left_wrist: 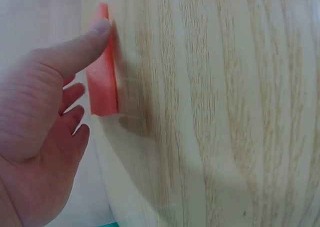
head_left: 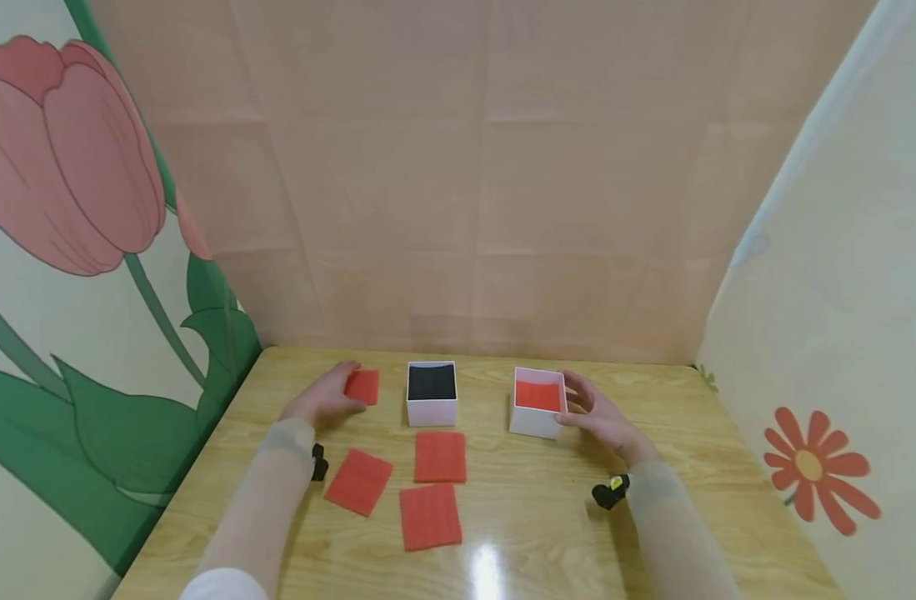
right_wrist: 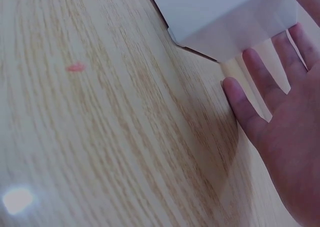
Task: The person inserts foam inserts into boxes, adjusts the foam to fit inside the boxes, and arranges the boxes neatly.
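Observation:
At the table's left back, my left hand (head_left: 325,397) pinches a thin red square (head_left: 363,387). In the left wrist view, the thumb lies over the red square (left_wrist: 102,82) and the other fingers are behind it. On the right, my right hand (head_left: 600,414) grips a white box (head_left: 534,422) by its right side, thumb toward the front and fingers toward the back. Red material (head_left: 538,396) shows inside this box. The right wrist view has the fingertips against or close to the white box's wall (right_wrist: 240,37); part of the thumb is cut off.
A second white box (head_left: 432,412) with black material (head_left: 432,383) inside stands between the hands. Several red squares lie in front: one at left (head_left: 358,482), one below the box (head_left: 440,457), one nearer (head_left: 431,517). Fabric walls (head_left: 473,183) enclose the wooden table (head_left: 540,517).

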Demonstrator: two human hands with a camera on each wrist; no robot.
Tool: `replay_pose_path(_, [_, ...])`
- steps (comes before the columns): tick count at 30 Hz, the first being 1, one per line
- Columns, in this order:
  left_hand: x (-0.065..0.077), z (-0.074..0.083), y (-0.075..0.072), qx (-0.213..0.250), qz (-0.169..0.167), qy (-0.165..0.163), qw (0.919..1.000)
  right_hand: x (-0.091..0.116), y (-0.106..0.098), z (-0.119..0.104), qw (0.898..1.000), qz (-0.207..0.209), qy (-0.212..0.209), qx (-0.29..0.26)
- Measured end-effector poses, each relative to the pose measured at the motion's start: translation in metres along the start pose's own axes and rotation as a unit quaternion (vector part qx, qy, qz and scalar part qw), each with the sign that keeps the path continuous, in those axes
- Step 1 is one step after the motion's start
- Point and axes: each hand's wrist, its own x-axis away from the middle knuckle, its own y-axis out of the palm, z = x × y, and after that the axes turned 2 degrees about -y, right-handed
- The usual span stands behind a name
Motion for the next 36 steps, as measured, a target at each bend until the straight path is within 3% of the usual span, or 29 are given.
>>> replay_pose_path(12, [-0.0038,-0.0022,0.0042,-0.038,0.021,0.04,0.9983,0.002,-0.0036,-0.0001,1.0,0.001,0.005,0.006])
replay_pose_path(21, [0.0009,-0.0021,0.0045,-0.032,0.032,0.034,0.9984,0.002,-0.003,-0.0015,1.0,0.002,0.011,0.01])
replay_pose_path(36, [0.0047,-0.0031,0.0029,0.02,0.066,0.021,0.9974,0.0025,-0.002,-0.0057,1.0,0.001,0.008,0.006])
